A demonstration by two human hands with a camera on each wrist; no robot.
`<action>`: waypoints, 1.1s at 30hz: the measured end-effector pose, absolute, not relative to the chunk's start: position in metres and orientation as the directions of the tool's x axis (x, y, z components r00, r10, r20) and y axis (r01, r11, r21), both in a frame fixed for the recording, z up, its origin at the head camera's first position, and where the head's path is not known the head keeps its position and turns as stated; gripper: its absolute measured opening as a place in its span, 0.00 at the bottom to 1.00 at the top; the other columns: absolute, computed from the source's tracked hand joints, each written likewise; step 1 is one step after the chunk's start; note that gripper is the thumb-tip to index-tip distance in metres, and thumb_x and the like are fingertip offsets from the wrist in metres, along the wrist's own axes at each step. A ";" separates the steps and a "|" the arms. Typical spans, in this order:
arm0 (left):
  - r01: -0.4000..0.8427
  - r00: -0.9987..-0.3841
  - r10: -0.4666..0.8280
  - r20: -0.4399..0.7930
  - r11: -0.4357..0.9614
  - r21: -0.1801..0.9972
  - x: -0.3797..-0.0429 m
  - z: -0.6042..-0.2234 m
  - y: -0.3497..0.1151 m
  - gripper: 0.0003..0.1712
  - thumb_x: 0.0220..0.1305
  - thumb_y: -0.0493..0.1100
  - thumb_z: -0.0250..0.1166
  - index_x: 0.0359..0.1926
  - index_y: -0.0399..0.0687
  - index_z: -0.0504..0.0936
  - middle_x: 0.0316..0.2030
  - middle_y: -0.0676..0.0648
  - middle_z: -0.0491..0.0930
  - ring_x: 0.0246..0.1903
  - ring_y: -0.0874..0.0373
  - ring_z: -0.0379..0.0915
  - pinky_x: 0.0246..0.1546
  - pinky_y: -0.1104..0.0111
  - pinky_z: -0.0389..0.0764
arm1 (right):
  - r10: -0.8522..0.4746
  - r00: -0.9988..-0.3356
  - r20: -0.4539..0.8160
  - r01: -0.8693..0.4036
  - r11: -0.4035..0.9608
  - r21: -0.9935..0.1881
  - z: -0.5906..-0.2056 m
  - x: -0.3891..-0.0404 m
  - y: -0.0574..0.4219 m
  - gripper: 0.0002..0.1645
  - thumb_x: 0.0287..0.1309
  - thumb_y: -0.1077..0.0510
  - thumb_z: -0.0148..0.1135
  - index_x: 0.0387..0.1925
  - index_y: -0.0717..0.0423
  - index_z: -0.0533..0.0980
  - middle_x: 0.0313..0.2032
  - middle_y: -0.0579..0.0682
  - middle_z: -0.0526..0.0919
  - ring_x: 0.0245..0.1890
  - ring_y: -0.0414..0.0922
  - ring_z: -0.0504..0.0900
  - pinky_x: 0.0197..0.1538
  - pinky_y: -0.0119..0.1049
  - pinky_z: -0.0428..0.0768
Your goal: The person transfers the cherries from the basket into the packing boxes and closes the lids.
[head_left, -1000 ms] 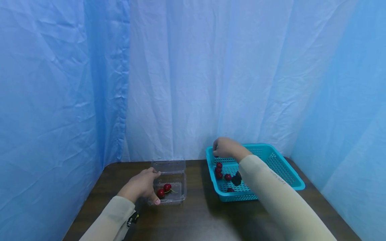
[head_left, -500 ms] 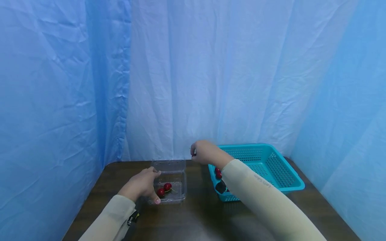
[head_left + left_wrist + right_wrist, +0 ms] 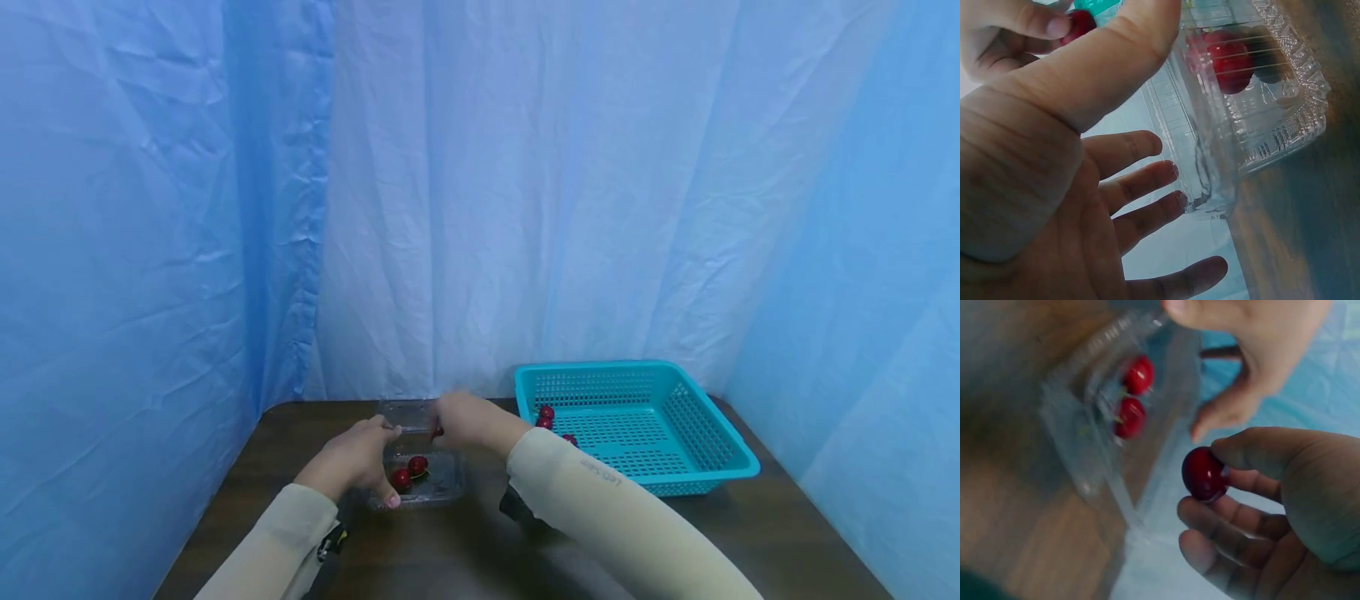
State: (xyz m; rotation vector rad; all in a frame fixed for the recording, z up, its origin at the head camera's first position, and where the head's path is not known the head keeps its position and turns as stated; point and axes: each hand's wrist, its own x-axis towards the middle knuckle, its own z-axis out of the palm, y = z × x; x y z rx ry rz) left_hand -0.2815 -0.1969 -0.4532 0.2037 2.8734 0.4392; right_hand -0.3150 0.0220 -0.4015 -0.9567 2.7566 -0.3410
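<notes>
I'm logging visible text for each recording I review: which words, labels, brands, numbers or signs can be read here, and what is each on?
No text here can be read.
Right sleeve: a short line of lettering, too small and blurred to read.
Dark device at the left wrist: a tiny yellow mark, too small to tell whether it is text.
Clear container and teal basket: no lettering visible.

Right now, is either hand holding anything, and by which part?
The right hand pinches a cherry by its round body. The left hand touches the box at its edge.
</notes>
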 end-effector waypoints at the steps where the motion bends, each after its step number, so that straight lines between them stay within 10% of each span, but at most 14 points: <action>1: 0.105 -0.964 0.173 -0.201 0.945 0.308 -0.282 -0.453 -0.197 0.69 0.38 0.58 0.97 0.83 0.53 0.77 0.83 0.33 0.70 0.80 0.27 0.68 0.69 0.27 0.80 | -0.625 -0.770 -0.124 -0.573 0.764 -0.296 -0.405 -0.313 0.020 0.03 0.74 0.56 0.78 0.40 0.48 0.92 0.35 0.42 0.91 0.32 0.37 0.87 0.43 0.33 0.92; 33: 0.113 -0.961 0.182 -0.206 0.944 0.310 -0.279 -0.449 -0.195 0.71 0.37 0.56 0.98 0.84 0.52 0.75 0.83 0.35 0.70 0.81 0.29 0.67 0.71 0.28 0.80 | -0.612 -0.771 -0.177 -0.549 0.778 -0.305 -0.444 -0.304 -0.009 0.06 0.73 0.57 0.79 0.35 0.47 0.91 0.26 0.41 0.87 0.25 0.39 0.85 0.33 0.31 0.88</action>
